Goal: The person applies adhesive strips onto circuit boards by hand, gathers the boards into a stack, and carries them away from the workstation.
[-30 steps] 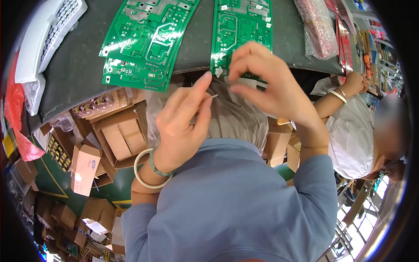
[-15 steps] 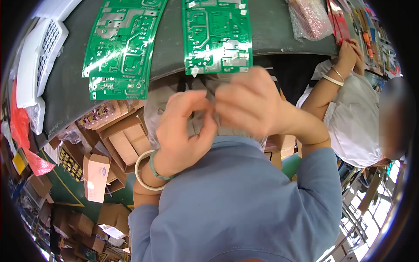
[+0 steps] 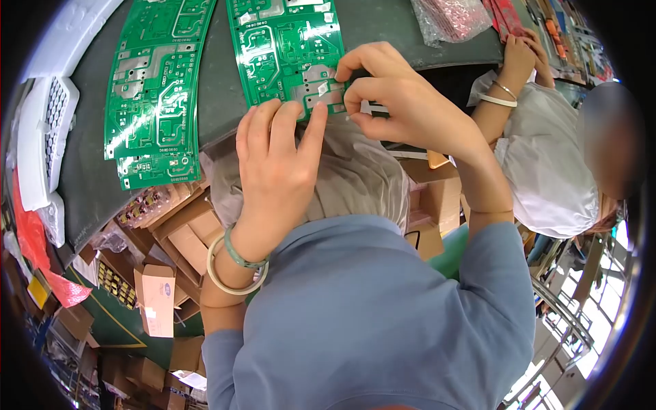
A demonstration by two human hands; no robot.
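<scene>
In the head view, the green circuit board (image 3: 290,58) lies on the dark table (image 3: 220,82), its near edge at the fingertips of the left hand (image 3: 277,167) — open, fingers spread — while the right hand (image 3: 406,106) curls beside the near right corner, whether pinching anything I cannot tell

Circuit boards (image 3: 290,55) on table (image 3: 219,78), left of wrapped bundle (image 3: 452,19).

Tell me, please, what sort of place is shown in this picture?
Probably an electronics workshop or assembly floor. Green circuit boards lie on a dark worktop, cardboard boxes crowd the space below, and another person in a pale top is at the same bench.
</scene>
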